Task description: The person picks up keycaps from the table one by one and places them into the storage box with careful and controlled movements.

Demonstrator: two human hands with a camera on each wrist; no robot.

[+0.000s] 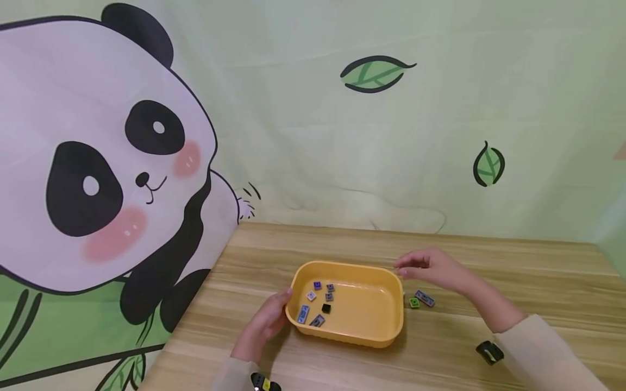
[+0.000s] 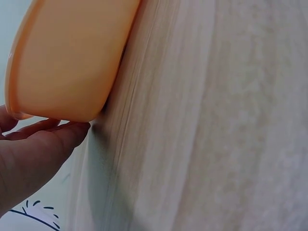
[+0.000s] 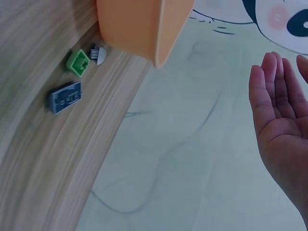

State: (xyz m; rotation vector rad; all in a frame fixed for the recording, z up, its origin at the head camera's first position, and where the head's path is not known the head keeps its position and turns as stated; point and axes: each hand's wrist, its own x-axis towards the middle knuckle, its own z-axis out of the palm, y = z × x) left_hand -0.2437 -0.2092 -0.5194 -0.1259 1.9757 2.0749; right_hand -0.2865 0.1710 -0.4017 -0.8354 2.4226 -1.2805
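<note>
A yellow plastic tray [image 1: 344, 343] stands on the table, with several small toy bricks inside toward its left end. My left hand [image 1: 266, 320] touches the tray's left end from outside, its fingers [image 2: 72, 134] lying along the wall. Beyond the tray's far right corner my right hand [image 1: 435, 267] is raised; the right wrist view shows its palm [image 3: 284, 130] with extended fingers and nothing held. Right of the tray lie a green brick [image 1: 414, 303], a long grey-blue brick [image 1: 424, 298] and a small whitish-grey piece [image 3: 98, 55] close to the tray wall.
In the tray are a black brick [image 1: 326, 308], a white brick [image 1: 311, 296], a purple-blue brick [image 1: 317, 285] and several greyish ones. Behind the wooden table [image 1: 538, 277] hangs a pale green backdrop [image 1: 303, 136] with a printed panda [image 1: 161, 217].
</note>
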